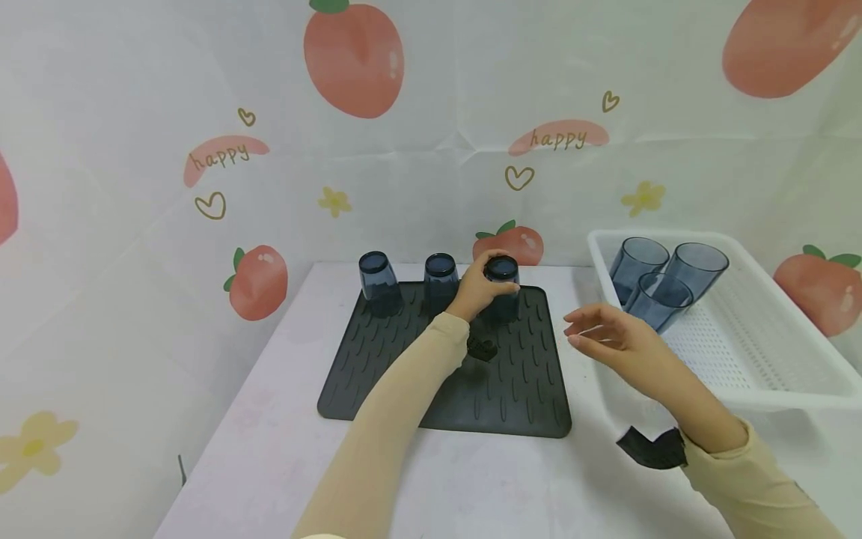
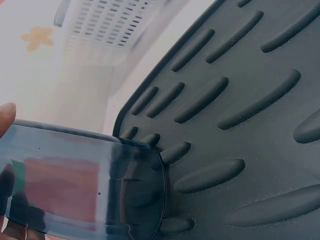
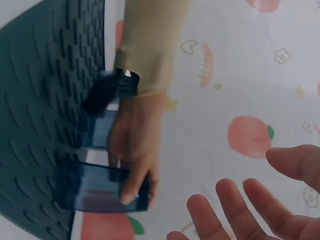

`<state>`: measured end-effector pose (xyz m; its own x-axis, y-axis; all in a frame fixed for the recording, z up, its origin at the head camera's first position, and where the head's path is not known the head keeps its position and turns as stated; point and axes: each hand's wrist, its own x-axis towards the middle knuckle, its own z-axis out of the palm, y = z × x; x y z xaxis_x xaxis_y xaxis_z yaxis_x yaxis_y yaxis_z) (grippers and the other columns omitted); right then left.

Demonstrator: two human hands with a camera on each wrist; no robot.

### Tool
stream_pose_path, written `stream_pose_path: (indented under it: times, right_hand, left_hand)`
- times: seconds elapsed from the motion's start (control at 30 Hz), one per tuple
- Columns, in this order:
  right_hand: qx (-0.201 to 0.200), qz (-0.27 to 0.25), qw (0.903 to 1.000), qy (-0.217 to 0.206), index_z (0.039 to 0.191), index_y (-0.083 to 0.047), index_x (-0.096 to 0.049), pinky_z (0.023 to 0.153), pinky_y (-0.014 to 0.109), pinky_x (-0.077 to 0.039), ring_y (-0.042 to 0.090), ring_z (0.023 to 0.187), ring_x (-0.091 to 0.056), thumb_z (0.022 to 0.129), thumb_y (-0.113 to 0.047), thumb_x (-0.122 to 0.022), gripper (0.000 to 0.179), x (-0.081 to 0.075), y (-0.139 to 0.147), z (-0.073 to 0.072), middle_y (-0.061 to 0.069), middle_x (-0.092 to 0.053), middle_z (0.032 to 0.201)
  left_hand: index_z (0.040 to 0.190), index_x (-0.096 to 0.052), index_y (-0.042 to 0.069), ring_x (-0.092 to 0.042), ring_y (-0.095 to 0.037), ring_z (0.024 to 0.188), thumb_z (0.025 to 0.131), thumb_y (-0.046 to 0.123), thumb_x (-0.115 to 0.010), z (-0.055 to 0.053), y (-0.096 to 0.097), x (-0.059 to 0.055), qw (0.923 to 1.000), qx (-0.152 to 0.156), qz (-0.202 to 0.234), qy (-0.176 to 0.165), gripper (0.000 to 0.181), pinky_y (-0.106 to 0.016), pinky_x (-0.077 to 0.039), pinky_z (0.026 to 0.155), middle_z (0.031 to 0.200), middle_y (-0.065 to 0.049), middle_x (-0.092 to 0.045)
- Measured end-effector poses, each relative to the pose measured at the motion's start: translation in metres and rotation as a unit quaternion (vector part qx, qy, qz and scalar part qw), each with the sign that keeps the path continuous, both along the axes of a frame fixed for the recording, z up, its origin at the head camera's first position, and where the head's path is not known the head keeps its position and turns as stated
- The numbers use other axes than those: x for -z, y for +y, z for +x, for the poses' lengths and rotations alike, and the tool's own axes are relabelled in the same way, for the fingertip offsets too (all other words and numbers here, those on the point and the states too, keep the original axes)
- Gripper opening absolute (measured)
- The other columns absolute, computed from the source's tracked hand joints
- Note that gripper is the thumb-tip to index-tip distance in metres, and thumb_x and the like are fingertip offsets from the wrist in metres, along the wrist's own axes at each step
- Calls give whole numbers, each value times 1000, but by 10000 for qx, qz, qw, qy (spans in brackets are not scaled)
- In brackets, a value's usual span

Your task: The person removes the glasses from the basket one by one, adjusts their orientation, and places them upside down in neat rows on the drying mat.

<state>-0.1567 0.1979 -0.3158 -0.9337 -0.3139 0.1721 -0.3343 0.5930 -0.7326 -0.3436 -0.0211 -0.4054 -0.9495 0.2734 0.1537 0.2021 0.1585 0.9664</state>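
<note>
My left hand [image 1: 475,287] grips a blue-tinted glass [image 1: 503,305] near its base, thumb and fingers around it. This glass stands upside down at the back right of a dark ridged drying mat [image 1: 512,397]. In the left wrist view, the rim of the held glass [image 2: 142,190] meets the mat. Two more upturned glasses stand along the mat's back edge: a middle glass [image 1: 441,281] and a left glass [image 1: 380,284]. Between the mat and a white basket [image 1: 795,307], my right hand [image 1: 622,346] hovers with loosely bent fingers and nothing in it.
Three blue-tinted glasses, one of them a front glass [image 1: 660,299], lean mouth up in the basket's left end. A white table [image 1: 269,464] lies under everything. Behind it hangs a white wall cover [image 1: 417,180] printed with fruit and hearts.
</note>
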Motion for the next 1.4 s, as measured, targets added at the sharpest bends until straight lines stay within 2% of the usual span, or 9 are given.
stream_pose_path:
  times: [0.13,0.3,0.5,0.6,0.73,0.8,0.97,1.2,1.4]
  right_hand:
    - [131,-300,9985,447,120,-8,-59,75,14,-52,-11,93,-59,94,-13,-64,27,-7,6,-4,-2,-67,109]
    - [425,-687,9925,918,118,-11,-60,75,7,-48,-10,90,-61,93,-11,-66,26,-14,17,-10,-22,-64,103]
    - [646,-1175,9836,1210,123,-13,-59,80,5,-45,-7,93,-62,93,-5,-63,31,-24,36,-16,-21,-64,105]
    - [499,-2071,9688,1266,123,-10,-60,80,6,-47,-2,95,-64,92,4,-61,35,-27,45,-21,-14,-68,105]
    - [197,-3226,9353,1442,123,-4,-60,80,9,-50,3,97,-66,89,13,-58,38,-24,54,-28,-5,-70,104]
    - [146,-3479,9245,1548,124,-2,-59,80,9,-50,5,98,-66,89,14,-57,38,-22,58,-32,-4,-70,105]
    - [279,-3801,9087,1700,123,-1,-60,80,9,-51,5,100,-66,89,14,-56,38,-16,67,-40,-4,-71,106]
    - [735,-3681,9139,1544,125,-6,-60,82,6,-48,2,102,-63,91,9,-58,37,-7,83,-48,-7,-69,109]
    - [806,-3742,9118,1489,124,-6,-61,82,5,-47,2,103,-62,91,9,-59,37,2,94,-57,-7,-68,108]
  left_hand:
    - [133,-53,27,-54,-19,118,77,11,-82,1,-1,-1,10000,12,-35,29,65,-36,-49,94,133,0,-54]
    - [133,-53,27,-54,-19,119,78,11,-82,3,-2,-3,9999,18,-92,70,64,-37,-49,96,134,-1,-54]
    - [135,-52,25,-54,-21,120,79,10,-81,5,-3,-6,9999,17,-152,79,65,-37,-49,96,135,-2,-53]
    - [135,-52,25,-54,-21,119,79,10,-81,5,-3,-6,9998,-17,-186,66,65,-38,-49,96,135,-2,-53]
    - [134,-52,25,-54,-21,119,79,10,-81,5,-3,-7,9997,-55,-224,51,64,-39,-49,96,134,-2,-53]
    - [134,-52,25,-53,-20,120,79,10,-81,6,-3,-7,9997,-63,-227,44,64,-39,-48,96,134,-2,-53]
    - [134,-52,25,-53,-21,120,79,10,-81,6,-2,-8,9998,-22,-189,23,64,-39,-48,97,135,-2,-53]
    - [135,-51,24,-53,-21,121,79,10,-81,6,-1,-8,9998,-32,-202,-21,65,-39,-48,97,136,-3,-52]
    - [135,-51,25,-53,-22,121,79,10,-81,6,0,-8,9997,-3,-240,-25,65,-39,-49,97,135,-4,-52]
